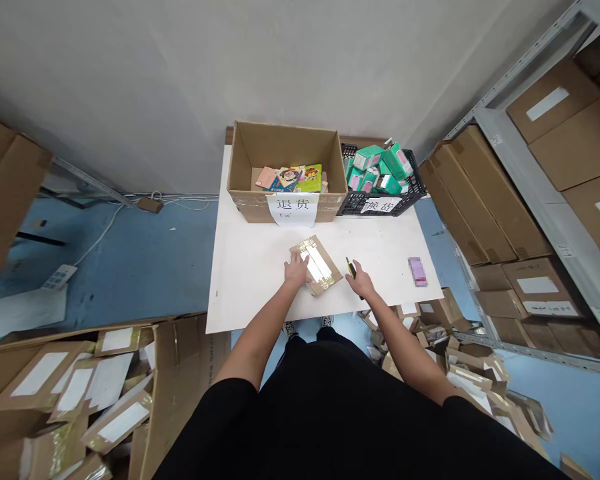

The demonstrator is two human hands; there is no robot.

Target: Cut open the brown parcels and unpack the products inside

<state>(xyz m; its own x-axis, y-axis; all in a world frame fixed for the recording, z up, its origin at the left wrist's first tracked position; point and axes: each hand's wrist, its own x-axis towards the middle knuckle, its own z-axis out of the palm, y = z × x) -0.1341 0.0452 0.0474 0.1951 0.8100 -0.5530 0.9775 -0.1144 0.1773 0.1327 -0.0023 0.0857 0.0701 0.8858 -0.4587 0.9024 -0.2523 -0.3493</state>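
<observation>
A flat cardboard parcel with a white label and shiny tape along its ends lies tilted on the white table. My left hand rests on the parcel's left side, fingers spread over its edge and label. To the right of the parcel, my right hand is closed around a black and yellow utility knife. The knife's tip points up and away from me, apart from the parcel. Whether its blade is out is too small to tell.
Behind the parcel stand an open carton of small colourful boxes and a black crate of green boxes. A blurred purple item lies at right. Parcels fill a big box at lower left and cover the floor right, beside shelves.
</observation>
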